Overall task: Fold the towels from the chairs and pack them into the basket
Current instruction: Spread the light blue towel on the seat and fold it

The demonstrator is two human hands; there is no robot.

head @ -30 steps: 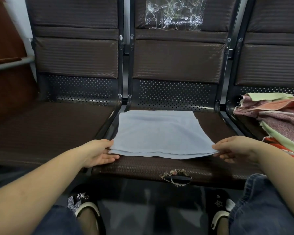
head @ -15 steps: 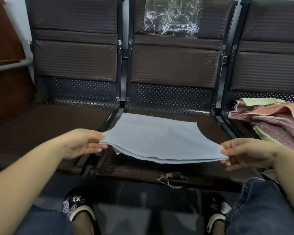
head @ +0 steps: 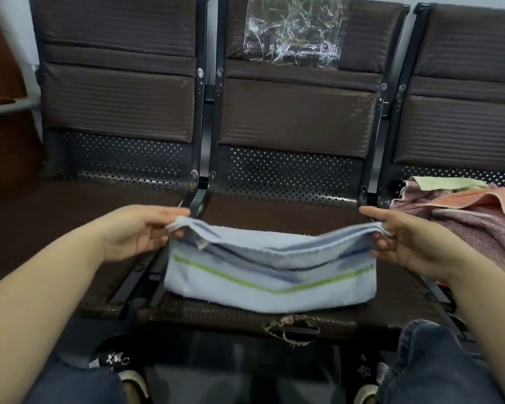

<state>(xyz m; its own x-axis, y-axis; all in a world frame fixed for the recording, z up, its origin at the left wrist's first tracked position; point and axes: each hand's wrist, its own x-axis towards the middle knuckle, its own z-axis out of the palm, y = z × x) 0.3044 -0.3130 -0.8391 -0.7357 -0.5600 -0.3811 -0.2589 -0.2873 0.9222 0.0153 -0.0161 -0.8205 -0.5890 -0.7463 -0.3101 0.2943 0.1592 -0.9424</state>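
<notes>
A light blue towel (head: 270, 275) is held up over the middle chair seat (head: 274, 208), folded over so a green stripe and a darker blue stripe run across the side facing the camera. The left hand (head: 142, 231) is clamped on the towel's top left corner, with the layered edges pinched between thumb and fingers; the right hand (head: 403, 240) is pinched on the top right corner the same way, index finger stretched out above it. The top edge sags a bit between the two hands, and the bottom fold looks to be resting on the front part of the seat, though contact along the whole edge can't be confirmed. Over on the right chair, a pile of unfolded towels (head: 467, 217) can be seen, mauve, salmon-orange and pale green ones heaped together, just beside the right hand but not touched by it. A crinkled clear plastic sheet (head: 293, 30) is stuck on the middle chair's backrest. A torn spot (head: 289, 328) is visible on the front lip of the middle seat. Denim-covered knees and dark shoes are seen at the bottom of the view.
</notes>
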